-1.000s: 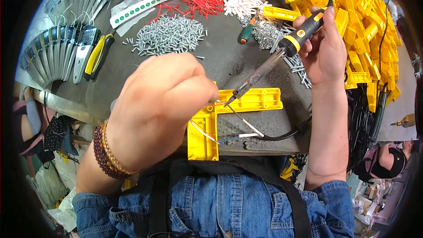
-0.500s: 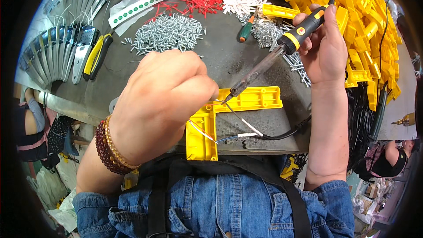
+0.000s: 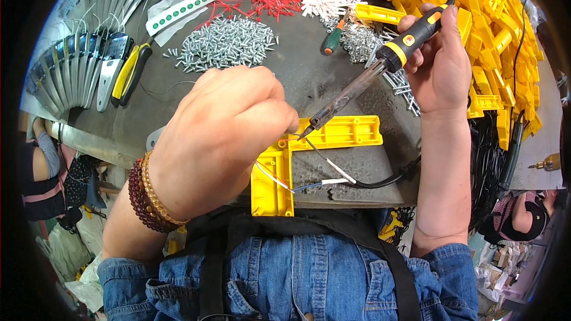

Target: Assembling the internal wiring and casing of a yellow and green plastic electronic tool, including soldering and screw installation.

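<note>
While the yellow L-shaped plastic part point(image 3: 297, 157) lies at the near edge of the tabletop point(image 3: 285, 77), a soldering iron point(image 3: 380, 65) is gripped by the curled fingers of the right hand point(image 3: 437, 62), its tip brought down onto the part's corner. A thin wire point(image 3: 321, 157) is pinched there between the pressed-together fingers of the left hand point(image 3: 229, 134). A heap of screws point(image 3: 226, 41) is seen farther left.

Bright, even light over my work, seen through a heavy fisheye.

The light falls from above and is soft: my left hand point(image 3: 223, 137) casts only a faint shadow on the grey table point(image 3: 297, 71), and the pile of screws point(image 3: 223, 41) glints. The middle is sharp, with no motion blur. Toward the rim, straight edges bow and things stretch, then the view drops into a black circular border.
</note>
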The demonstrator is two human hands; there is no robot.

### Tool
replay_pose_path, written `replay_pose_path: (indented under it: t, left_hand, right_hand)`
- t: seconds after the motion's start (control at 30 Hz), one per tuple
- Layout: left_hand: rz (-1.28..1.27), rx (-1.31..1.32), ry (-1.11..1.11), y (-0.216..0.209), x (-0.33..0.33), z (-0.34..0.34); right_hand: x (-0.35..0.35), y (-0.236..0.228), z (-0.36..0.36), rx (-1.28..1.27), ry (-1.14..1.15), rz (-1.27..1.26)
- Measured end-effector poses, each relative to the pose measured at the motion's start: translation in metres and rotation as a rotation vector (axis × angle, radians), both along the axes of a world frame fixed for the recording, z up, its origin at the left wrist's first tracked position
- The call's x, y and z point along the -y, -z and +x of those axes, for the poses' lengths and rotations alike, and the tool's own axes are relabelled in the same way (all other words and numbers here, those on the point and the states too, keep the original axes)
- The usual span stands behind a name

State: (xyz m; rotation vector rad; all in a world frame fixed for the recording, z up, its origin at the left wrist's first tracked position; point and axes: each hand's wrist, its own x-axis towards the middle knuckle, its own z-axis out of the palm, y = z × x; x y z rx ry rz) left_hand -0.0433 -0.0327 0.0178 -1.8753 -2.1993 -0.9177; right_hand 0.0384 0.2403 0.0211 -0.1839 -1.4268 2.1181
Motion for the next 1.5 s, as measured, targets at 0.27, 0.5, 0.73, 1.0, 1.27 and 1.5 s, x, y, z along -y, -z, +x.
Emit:
replay_pose_path:
  t: [0.27, 0.5, 0.73, 1.0, 1.27, 1.5]
  left_hand:
    - [0.053, -0.027, -0.022, -0.001, 0.004, 0.003]
    - [0.164, 0.191, -0.068, -0.002, 0.021, 0.021]
    - [0.055, 0.223, -0.023, -0.003, 0.04, 0.039]
    - [0.057, 0.224, 0.02, 0.002, 0.04, 0.037]
    - [0.038, 0.2, 0.02, 0.003, 0.04, 0.036]
    - [0.051, 0.193, 0.015, 0.006, 0.038, 0.036]
  right_hand:
    - [0.001, -0.001, 0.002, 0.002, -0.004, -0.017]
    - [-0.012, -0.003, 0.011, -0.007, 0.017, -0.038]
    - [0.008, -0.002, 0.013, 0.026, -0.092, -0.014]
    - [0.033, 0.004, 0.011, 0.049, -0.197, -0.049]
    - [0.035, 0.007, 0.01, 0.048, -0.174, -0.034]
    - [0.035, 0.008, 0.01, 0.058, -0.168, -0.033]
